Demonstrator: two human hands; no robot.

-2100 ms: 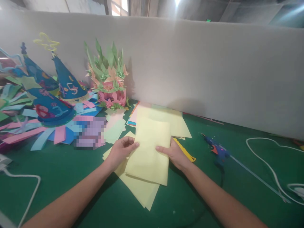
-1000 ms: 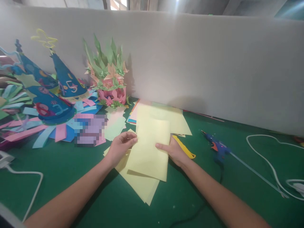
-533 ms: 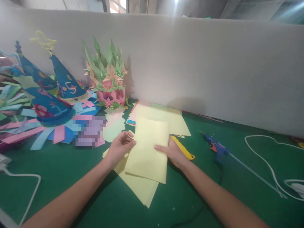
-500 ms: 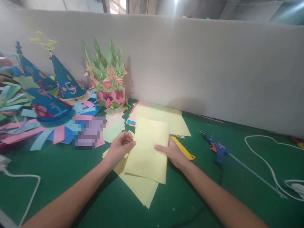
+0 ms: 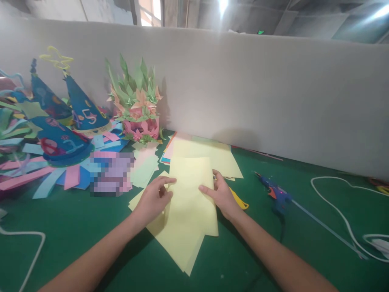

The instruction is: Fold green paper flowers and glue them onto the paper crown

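A folded pale yellow sheet (image 5: 191,194) is held upright-lengthwise over other yellow sheets (image 5: 182,251) on the green table. My right hand (image 5: 223,195) grips its right edge, thumb on top and fingers behind. At the left edge is my left hand (image 5: 154,198), its thumb and forefinger apart, the forefinger tip touching or very near the paper. The other fingers of my left hand are curled.
A yellow-handled tool (image 5: 240,199) lies beside my right hand, partly hidden. Farther right rests a blue glue gun (image 5: 278,195) with a cord. Paper sheets (image 5: 212,152) lie behind. Blue cone hats (image 5: 86,105) and a paper-flower crown (image 5: 141,105) stand at left.
The folded sheet has turned a little and its lower end has shifted right. My left forefinger has stretched out, away from the thumb. The camera view has tilted up slightly.
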